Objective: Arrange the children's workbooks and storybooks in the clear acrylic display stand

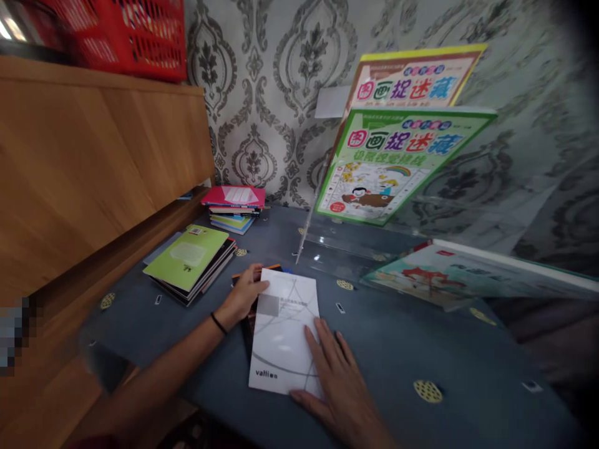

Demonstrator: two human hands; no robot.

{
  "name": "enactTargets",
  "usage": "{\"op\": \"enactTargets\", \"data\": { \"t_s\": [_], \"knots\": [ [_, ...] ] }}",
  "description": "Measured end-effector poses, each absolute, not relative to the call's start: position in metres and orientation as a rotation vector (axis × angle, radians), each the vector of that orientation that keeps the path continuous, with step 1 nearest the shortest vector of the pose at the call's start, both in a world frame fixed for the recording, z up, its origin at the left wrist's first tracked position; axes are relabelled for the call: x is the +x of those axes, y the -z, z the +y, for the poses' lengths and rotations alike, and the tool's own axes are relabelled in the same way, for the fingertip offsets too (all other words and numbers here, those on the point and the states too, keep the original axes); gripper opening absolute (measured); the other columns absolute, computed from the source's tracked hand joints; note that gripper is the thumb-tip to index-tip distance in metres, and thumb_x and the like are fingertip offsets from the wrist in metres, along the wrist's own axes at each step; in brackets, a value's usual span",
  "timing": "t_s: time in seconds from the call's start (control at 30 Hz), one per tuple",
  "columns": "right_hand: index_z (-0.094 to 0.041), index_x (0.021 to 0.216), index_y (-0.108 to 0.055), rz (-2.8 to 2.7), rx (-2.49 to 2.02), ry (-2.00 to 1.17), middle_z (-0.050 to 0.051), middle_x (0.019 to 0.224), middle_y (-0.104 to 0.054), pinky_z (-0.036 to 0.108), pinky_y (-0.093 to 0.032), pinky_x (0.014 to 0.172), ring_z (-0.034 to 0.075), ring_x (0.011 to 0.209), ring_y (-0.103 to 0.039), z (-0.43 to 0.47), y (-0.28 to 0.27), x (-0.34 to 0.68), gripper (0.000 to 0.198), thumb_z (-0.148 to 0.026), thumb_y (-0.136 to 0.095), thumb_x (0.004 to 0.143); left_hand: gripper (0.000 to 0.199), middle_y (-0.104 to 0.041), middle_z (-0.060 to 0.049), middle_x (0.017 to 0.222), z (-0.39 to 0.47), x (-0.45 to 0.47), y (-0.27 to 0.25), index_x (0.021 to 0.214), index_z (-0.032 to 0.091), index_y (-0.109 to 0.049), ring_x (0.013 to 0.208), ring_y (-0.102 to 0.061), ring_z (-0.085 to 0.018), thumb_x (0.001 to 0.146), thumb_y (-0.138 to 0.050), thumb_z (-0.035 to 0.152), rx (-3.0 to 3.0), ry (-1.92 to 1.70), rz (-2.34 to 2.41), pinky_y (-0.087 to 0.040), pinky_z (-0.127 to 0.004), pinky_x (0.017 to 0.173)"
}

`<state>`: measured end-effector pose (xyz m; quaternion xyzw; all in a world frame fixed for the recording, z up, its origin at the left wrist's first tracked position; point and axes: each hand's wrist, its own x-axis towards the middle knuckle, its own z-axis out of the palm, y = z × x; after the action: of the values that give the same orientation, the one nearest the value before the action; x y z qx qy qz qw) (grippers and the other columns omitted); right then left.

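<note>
A white booklet (283,340) with grey lines and "vatti" printed near its lower edge lies in front of me. Beneath it, a dark book (250,321) shows along the left side and the top. My left hand (244,294), with a black band at the wrist, grips at the upper left edge, thumb on the white booklet and fingers bent over the dark book. Along the booklet's right edge rests my right hand (334,368), fingers stretched out and touching the cover. A bit of something blue shows past the top edge.
A stack topped by a green book (189,255) lies left, a pink-topped stack (234,196) behind it. At right, a clear acrylic stand (306,234) holds a green-bordered picture book (374,168) and others. A wooden cabinet (103,149) with a red basket (135,37) borders the dark tablecloth (384,355).
</note>
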<state>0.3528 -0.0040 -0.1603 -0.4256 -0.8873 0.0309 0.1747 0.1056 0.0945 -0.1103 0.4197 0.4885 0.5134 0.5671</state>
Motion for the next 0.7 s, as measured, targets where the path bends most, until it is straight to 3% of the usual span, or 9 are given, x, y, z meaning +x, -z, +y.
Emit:
{"op": "enactTargets", "data": {
  "t_s": [0.1,0.33,0.57,0.7],
  "knots": [
    [-0.022,0.162,0.003,-2.512,-1.212,-0.137,0.017,0.167,-0.014,0.058,-0.029,0.119,0.037,0.151,-0.021,-0.006,0.153,0.352,0.105,-0.054,-0.065,0.088,0.047,-0.074,-0.009,0.094,0.068,0.119,0.110,0.108,0.011,-0.065,0.087,-0.069,-0.024,0.067,-0.080,0.029,0.822,-1.111,0.883,-0.052,-0.037,0.084],
    [-0.021,0.162,-0.004,-2.486,-1.290,-0.161,0.017,0.167,-0.013,0.060,-0.024,0.120,0.035,0.154,-0.008,-0.001,0.139,0.344,0.093,-0.053,-0.058,0.093,0.055,-0.075,-0.010,0.109,0.030,0.125,0.097,0.116,0.014,-0.069,0.100,-0.069,-0.027,0.067,-0.085,0.034,0.838,-1.031,0.843,-0.051,-0.039,0.092],
    [-0.014,0.161,-0.002,-2.631,-0.956,-0.351,0.018,0.165,-0.021,0.058,-0.016,0.124,0.029,0.154,-0.014,0.030,0.108,0.292,0.100,-0.060,-0.058,0.091,0.055,-0.071,-0.011,0.120,0.036,0.124,0.098,0.119,0.016,-0.068,0.116,-0.063,-0.029,0.067,-0.082,0.023,0.828,-1.001,0.830,-0.045,-0.040,0.103],
    [-0.009,0.160,-0.007,-2.644,-0.966,-0.478,0.021,0.163,-0.026,0.059,-0.016,0.123,0.030,0.153,-0.016,0.061,0.104,0.277,0.100,-0.069,-0.049,0.091,0.053,-0.075,-0.010,0.107,0.036,0.121,0.098,0.116,0.014,-0.068,0.104,-0.068,-0.027,0.067,-0.084,0.027,0.802,-0.950,0.872,-0.050,-0.036,0.091]
  ]
}}
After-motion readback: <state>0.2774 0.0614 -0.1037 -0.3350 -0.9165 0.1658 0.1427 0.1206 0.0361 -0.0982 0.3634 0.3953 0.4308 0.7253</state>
